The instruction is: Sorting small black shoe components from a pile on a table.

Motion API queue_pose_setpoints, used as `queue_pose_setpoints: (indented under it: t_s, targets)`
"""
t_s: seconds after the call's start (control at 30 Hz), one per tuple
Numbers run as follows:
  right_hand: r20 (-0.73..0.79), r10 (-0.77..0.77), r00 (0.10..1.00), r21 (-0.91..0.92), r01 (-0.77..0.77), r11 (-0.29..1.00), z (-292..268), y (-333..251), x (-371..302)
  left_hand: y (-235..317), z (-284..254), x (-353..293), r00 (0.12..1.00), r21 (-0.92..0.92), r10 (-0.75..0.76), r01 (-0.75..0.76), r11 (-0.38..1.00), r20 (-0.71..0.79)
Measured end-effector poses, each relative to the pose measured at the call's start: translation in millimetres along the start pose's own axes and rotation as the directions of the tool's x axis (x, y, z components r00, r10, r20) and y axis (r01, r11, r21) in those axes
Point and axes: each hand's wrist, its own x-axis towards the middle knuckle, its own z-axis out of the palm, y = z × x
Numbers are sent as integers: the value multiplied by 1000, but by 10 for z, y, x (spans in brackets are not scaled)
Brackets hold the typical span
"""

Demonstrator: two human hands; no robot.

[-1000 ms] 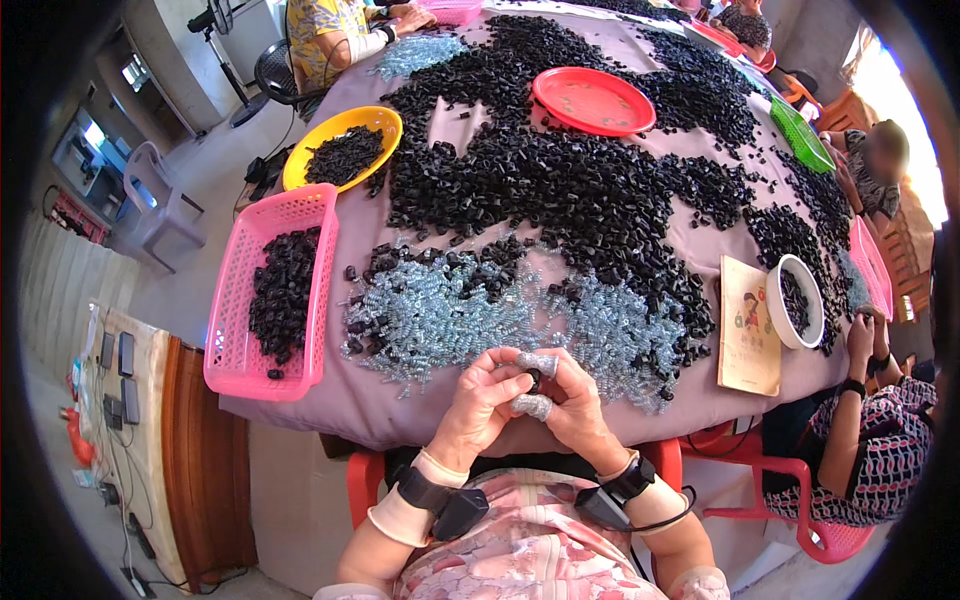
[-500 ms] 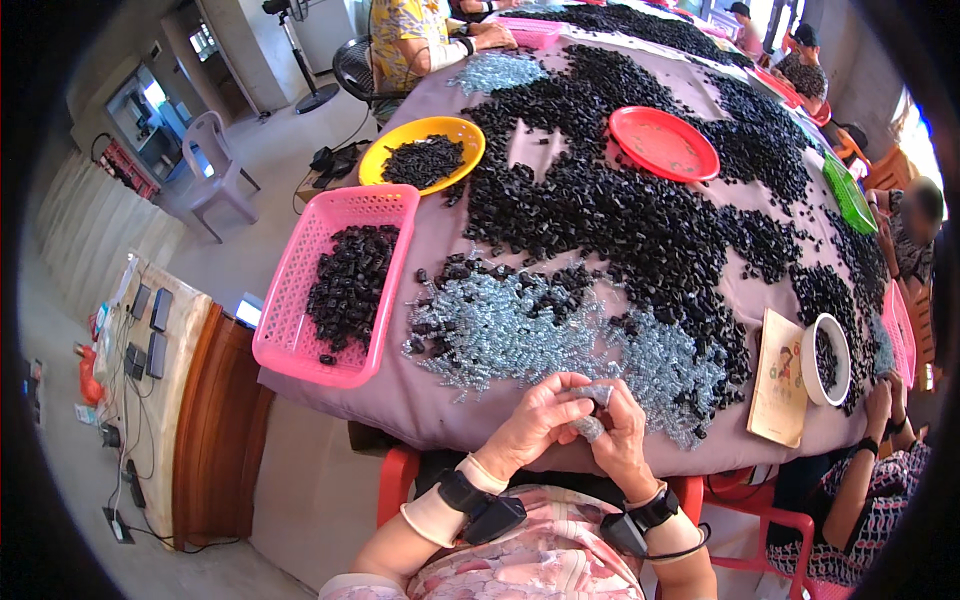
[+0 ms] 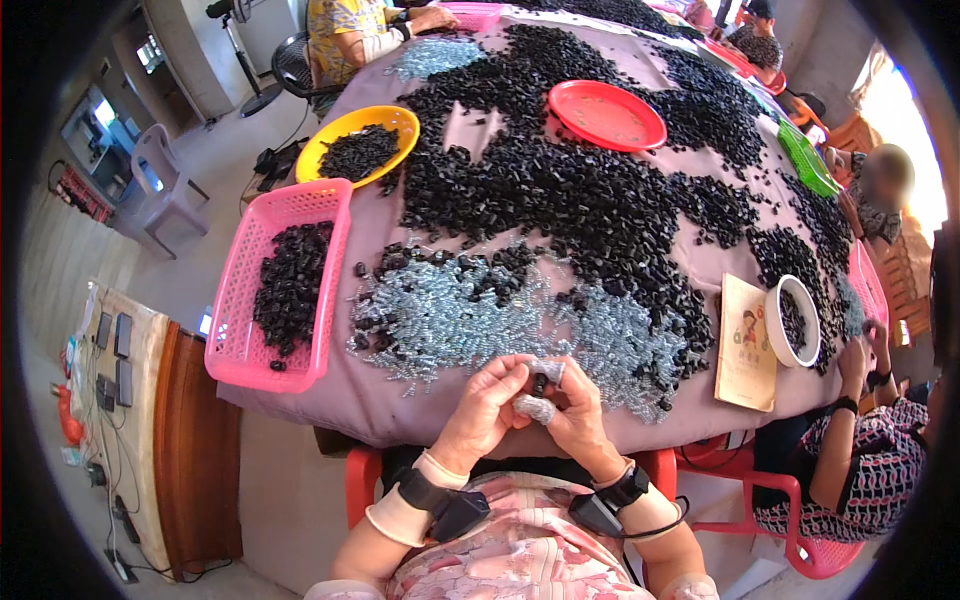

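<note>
Close together at the table's near edge, my two hands work over the heap of small metal springs. My right hand [image 3: 578, 418], with grey wraps on its thumb and forefinger, pinches a small black plastic part [image 3: 541, 384]. Beside it my left hand [image 3: 487, 402] is closed, thumb against forefinger, its fingertips near the black part; whatever they hold is too small to make out. Just beyond both hands lie the silvery springs [image 3: 450, 312], mixed with black pieces. Behind them spreads a large pile of black plastic parts [image 3: 560, 205].
A pink basket [image 3: 216, 335] of black parts stands at left, with a yellow tray [image 3: 408, 135] behind it. A red tray [image 3: 605, 115] lies on the pile. At right are a booklet [image 3: 745, 350], a white bowl [image 3: 812, 345] and a seated co-worker [image 3: 850, 460].
The view has shifted, so the table and its things appear further left. My hands stay together at the near edge; the black part between my fingers now shows more plainly.
</note>
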Motion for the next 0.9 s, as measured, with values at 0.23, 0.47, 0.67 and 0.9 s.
queue_pose_setpoints:
  t_s: [0.23,0.47,0.67,0.9]
  targets:
    - [0,21,1000,-2,-21,1000,-47,13,-27,-23,-2,33,999,-12,-36,36,999,15]
    - [21,15,1000,-39,-15,999,-81,-34,-21,-28,7,19,999,-3,-38,38,999,27]
    - [59,-24,998,-7,25,1000,-22,-21,-36,46,55,-20,999,104,36,-32,994,-39]
    - [22,-10,1000,-30,11,999,-187,6,-9,1222,-14,-304,742,318,616,-537,782,-263]
